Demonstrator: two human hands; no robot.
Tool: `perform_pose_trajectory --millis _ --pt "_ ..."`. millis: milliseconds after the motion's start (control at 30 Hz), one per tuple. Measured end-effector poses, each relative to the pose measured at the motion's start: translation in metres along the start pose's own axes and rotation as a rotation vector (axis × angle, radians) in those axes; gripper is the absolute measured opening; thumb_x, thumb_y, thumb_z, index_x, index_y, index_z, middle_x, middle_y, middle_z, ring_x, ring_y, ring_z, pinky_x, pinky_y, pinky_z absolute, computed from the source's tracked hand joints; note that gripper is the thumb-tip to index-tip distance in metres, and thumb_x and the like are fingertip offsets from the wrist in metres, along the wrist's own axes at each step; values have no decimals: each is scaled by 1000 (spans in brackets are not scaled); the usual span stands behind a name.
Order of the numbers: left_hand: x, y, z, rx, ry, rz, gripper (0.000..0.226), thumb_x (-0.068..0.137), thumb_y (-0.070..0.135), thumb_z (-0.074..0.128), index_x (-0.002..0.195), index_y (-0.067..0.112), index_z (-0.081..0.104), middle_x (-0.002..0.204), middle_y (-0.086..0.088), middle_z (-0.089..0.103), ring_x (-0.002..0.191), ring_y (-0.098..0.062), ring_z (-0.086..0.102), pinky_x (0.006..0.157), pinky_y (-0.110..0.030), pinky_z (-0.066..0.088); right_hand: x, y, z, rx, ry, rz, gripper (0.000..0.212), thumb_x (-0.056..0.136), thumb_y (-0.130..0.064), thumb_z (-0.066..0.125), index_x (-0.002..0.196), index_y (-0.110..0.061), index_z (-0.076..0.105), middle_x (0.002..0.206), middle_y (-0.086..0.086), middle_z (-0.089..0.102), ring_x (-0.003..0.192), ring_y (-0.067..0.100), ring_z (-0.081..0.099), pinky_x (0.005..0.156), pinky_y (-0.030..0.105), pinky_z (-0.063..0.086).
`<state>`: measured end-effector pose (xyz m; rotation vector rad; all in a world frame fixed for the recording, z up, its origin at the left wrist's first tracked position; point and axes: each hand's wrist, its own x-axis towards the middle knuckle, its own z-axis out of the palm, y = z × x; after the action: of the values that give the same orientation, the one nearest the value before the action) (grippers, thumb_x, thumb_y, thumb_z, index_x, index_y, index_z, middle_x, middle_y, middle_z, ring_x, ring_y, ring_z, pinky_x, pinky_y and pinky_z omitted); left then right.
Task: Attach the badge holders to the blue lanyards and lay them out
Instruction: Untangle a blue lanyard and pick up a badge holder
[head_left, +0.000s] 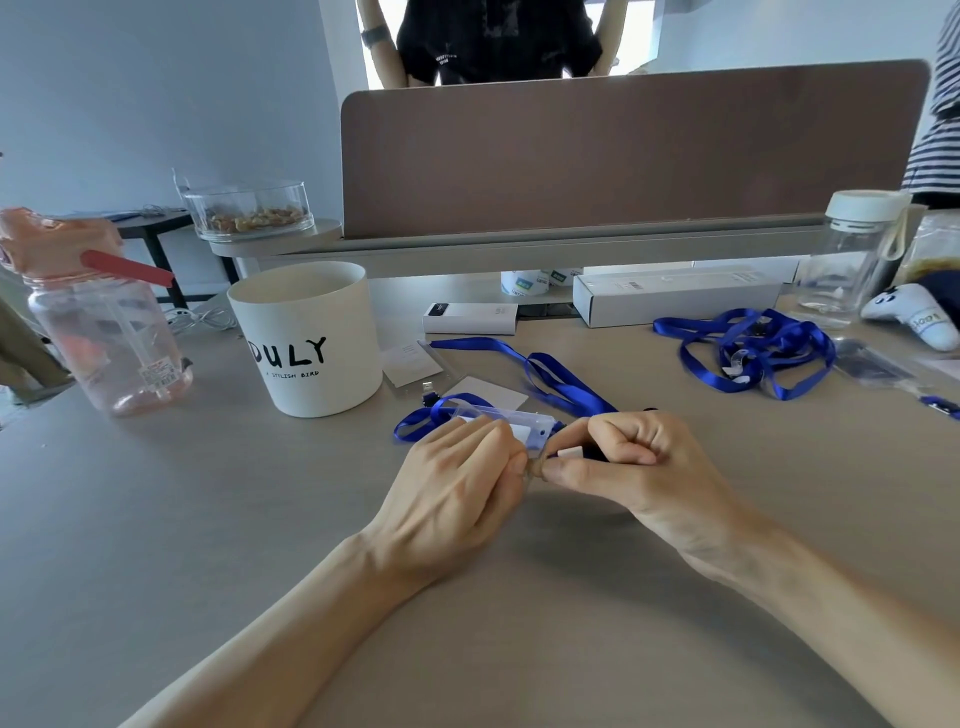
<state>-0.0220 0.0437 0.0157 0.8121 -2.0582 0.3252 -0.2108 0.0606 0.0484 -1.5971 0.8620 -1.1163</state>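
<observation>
My left hand holds a clear badge holder with a blue top edge, just above the grey table. Right beside it, my right hand pinches the clip end of a blue lanyard at the holder's slot, thumb and forefinger meeting my left fingertips. The lanyard's strap trails back and left across the table. Another clear badge holder with a white card lies behind, beside a loose white card. A tangled pile of blue lanyards lies at the back right.
A white DULY cup stands left of the work spot, a pink water bottle farther left. White boxes, a clear bottle and a plush toy line the back under a brown divider. People stand behind it.
</observation>
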Motion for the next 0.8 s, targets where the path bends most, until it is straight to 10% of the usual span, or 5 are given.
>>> perform_pose_trajectory --millis 267,800 --pt "3 5 0 -2 36 26 42 99 15 33 62 0 46 61 -7 43 58 -23 30 53 -37 32 -3 -4 -1 83 -24 41 66 77 11 70 49 -20 20 79 11 71 67 13 61 59 11 45" --pt "1 -2 -4 -74 -117 -55 14 100 22 33 89 23 41 79 3 49 71 -11 33 68 -29 37 -2 -6 -4 61 -127 86 62 70 -10 73 50 -20 15 76 -1 68 61 16 38 49 21 28"
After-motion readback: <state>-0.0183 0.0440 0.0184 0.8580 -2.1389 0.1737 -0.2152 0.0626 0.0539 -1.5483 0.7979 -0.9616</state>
